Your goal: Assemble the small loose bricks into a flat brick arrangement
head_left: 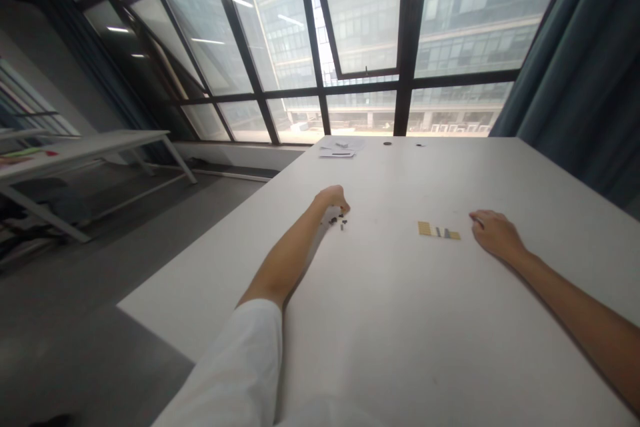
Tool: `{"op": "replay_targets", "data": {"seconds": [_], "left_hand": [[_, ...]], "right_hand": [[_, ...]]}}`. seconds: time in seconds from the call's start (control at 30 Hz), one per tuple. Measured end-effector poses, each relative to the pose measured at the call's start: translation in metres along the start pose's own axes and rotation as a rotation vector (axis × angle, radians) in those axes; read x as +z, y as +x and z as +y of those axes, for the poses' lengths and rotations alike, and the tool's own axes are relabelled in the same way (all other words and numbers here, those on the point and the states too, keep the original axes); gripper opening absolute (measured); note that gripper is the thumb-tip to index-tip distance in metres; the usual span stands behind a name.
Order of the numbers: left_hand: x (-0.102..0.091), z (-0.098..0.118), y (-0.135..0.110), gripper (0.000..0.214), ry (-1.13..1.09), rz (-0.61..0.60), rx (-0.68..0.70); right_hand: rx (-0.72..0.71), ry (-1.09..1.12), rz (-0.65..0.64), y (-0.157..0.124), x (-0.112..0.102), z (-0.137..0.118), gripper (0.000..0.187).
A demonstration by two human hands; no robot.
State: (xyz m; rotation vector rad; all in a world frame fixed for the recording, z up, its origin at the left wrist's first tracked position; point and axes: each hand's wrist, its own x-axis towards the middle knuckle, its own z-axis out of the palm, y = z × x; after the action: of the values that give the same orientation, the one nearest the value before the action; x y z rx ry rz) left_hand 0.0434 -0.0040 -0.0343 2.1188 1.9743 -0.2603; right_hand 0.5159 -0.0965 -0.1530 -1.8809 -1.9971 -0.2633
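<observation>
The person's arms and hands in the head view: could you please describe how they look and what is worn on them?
Both hands are bare, with no gloves. The left hand sits at the end of a bare forearm; a white short sleeve covers the upper arm down to about the elbow. The right hand and forearm are bare as far as the frame shows. No watch, ring or bracelet is visible.

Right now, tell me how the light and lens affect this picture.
Head view: bright window backlights the room, the white table looks washed out, small dark pieces by the left hand are too tiny to identify, and the wide lens bends the window frames.
</observation>
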Motion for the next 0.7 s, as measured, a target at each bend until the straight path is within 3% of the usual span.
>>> {"op": "replay_targets", "data": {"seconds": [0.13,0.3,0.4,0.53,0.7], "left_hand": [[0.002,0.005,0.000,0.040,-0.050,-0.004,0.070],[-0.006,-0.014,0.003,0.041,-0.142,0.118,0.193],[-0.007,-0.020,0.005,0.048,-0.099,0.078,0.302],[-0.002,-0.016,0.005,0.056,0.028,-0.038,0.271],[0.002,-0.009,0.001,0.048,0.013,-0.012,0.265]], "right_hand": [[-0.007,0.007,0.003,0.000,-0.001,-0.001,0.043],[0.009,-0.001,-0.009,-0.001,-0.004,-0.005,0.043],[0.013,-0.006,-0.018,-0.001,-0.006,-0.007,0.043],[0.001,-0.011,-0.017,0.000,-0.007,-0.008,0.042],[-0.005,-0.026,-0.015,0.000,-0.006,-0.007,0.042]]}}
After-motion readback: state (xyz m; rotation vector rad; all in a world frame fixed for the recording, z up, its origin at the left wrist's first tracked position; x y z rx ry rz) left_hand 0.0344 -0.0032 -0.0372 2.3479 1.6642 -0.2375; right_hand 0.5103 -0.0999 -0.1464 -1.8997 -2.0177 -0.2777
